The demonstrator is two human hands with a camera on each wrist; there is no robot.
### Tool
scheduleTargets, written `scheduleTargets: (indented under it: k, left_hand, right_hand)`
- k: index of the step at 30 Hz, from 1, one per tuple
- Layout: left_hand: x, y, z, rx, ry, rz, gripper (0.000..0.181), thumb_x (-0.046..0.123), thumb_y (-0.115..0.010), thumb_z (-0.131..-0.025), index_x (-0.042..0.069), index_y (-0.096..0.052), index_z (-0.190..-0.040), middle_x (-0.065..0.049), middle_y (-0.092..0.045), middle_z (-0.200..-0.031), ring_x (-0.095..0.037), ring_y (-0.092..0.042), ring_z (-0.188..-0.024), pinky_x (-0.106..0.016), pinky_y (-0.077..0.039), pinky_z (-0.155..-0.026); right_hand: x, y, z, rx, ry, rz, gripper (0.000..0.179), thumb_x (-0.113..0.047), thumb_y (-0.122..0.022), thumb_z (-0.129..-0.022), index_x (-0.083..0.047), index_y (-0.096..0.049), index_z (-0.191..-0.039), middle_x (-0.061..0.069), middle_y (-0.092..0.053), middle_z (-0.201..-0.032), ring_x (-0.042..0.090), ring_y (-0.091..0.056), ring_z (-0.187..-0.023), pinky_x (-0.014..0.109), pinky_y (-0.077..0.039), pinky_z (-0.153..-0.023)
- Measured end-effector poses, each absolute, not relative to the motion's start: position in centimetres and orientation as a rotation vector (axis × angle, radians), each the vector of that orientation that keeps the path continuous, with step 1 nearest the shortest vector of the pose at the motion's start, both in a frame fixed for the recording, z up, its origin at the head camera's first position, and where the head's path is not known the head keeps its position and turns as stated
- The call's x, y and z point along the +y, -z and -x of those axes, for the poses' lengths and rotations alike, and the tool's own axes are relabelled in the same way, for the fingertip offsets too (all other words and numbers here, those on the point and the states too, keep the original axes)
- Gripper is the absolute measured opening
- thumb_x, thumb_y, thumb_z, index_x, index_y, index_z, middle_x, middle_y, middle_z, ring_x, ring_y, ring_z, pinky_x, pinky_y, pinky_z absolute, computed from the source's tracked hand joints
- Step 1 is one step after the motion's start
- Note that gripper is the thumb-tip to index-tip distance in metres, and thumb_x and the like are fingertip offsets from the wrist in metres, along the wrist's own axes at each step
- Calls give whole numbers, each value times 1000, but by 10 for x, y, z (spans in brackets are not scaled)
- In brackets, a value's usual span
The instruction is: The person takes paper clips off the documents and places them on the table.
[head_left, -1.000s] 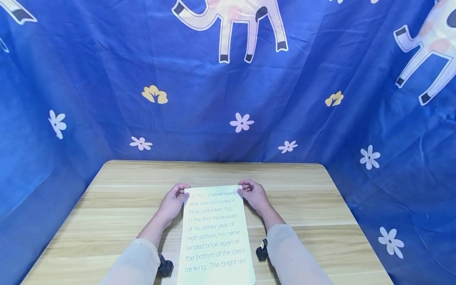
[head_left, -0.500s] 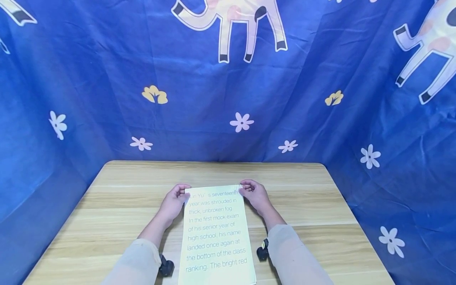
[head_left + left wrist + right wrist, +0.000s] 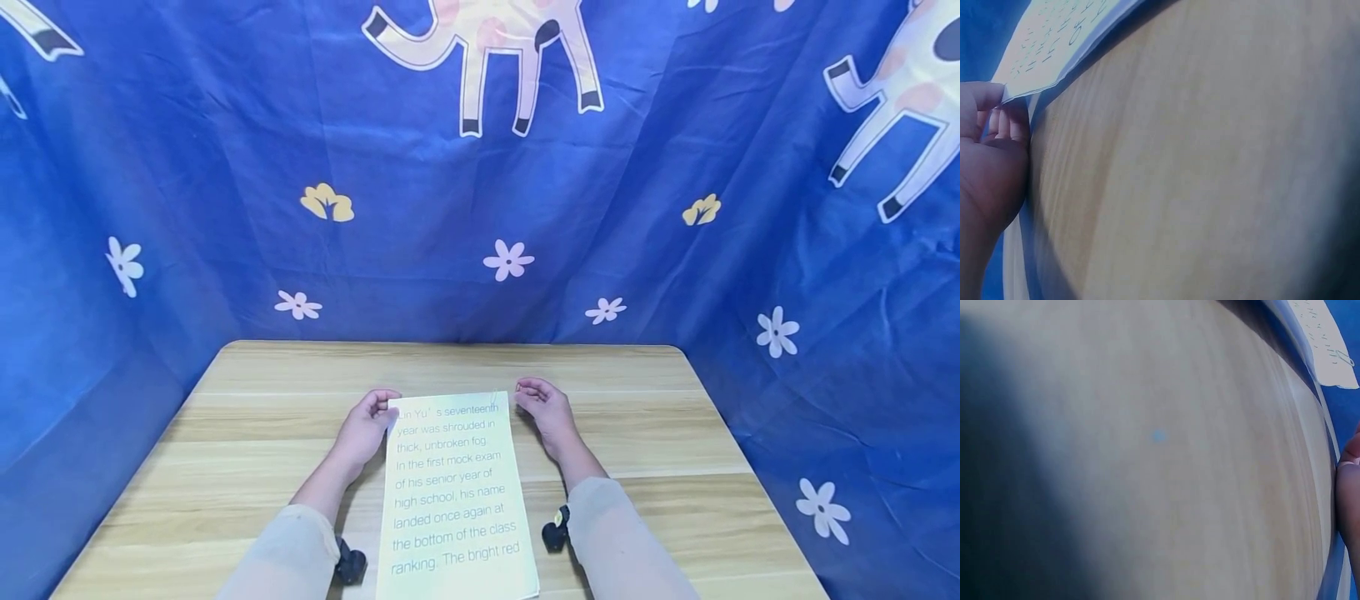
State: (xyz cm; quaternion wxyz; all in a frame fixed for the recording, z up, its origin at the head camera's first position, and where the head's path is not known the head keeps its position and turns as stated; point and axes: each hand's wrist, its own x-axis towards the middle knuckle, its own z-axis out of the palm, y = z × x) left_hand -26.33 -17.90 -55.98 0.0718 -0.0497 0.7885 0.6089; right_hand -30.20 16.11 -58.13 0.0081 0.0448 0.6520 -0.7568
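Note:
A thin stack of printed paper sheets (image 3: 457,550) is held up before me, its large text facing me. My left hand (image 3: 367,427) pinches its upper left corner, with the thumb (image 3: 988,95) in front and the other fingers behind. One wire paper clip (image 3: 493,399) sits on the top edge near the right corner; the right wrist view also shows this clip (image 3: 1344,358). My right hand (image 3: 547,414) is just off that corner, thumb and forefinger brought together on what looks like a second, very thin clip. Most of its fingers fall outside the right wrist view.
A wood-grain table (image 3: 645,433) lies under the hands. Blue curtains (image 3: 420,225) with cartoon animals and flowers stand around its back and sides. A black wrist camera (image 3: 349,562) hangs at the left sleeve, and another wrist camera (image 3: 555,533) at the right one.
My right hand has come away from the sheets' upper right corner, a little to the right. Two clips showed there before; one shows on the paper now. The left hand keeps its pinch.

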Motion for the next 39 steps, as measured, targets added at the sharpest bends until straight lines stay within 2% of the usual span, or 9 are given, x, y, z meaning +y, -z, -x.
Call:
scheduleTargets:
  k: [8, 21, 31, 39]
  left_hand:
    - [-180, 556, 262, 2382, -1821, 153, 34, 13, -55, -111, 10, -57, -144, -3, -55, -122, -18, -57, -112, -24, -50, -97]
    - [-181, 557, 263, 2381, -1825, 146, 33, 13, -54, -111, 9, -57, -144, -3, -56, -119, -18, -57, -109, -23, -49, -95]
    - [-179, 557, 262, 2394, -1821, 152, 34, 13, -55, -111, 9, -57, -145, -3, -56, -120, -17, -56, -110, -22, -49, -95]
    - [-180, 558, 263, 2402, -1819, 145, 35, 13, -55, -110, 8, -57, -145, -3, -54, -120, -16, -56, -109, -20, -49, -93]
  right_hand:
    - [160, 578, 298, 2139, 2279, -160, 38, 0, -80, -93, 6, -72, -129, 1, -77, -108, 8, -69, -93, 18, -59, -78]
    - [189, 566, 291, 2476, 2052, -79, 31, -2, -85, -89, -1, -78, -119, 3, -74, -99, 10, -66, -90, 15, -56, -80]
    - [220, 560, 289, 2659, 1882, 7, 28, -3, -85, -89, -2, -79, -117, 10, -70, -105, 9, -63, -92, 14, -53, -81]
    - [242, 563, 287, 2650, 1721, -10, 30, -8, -88, -89, -4, -79, -118, 13, -76, -113, 12, -68, -95, 16, -55, -84]
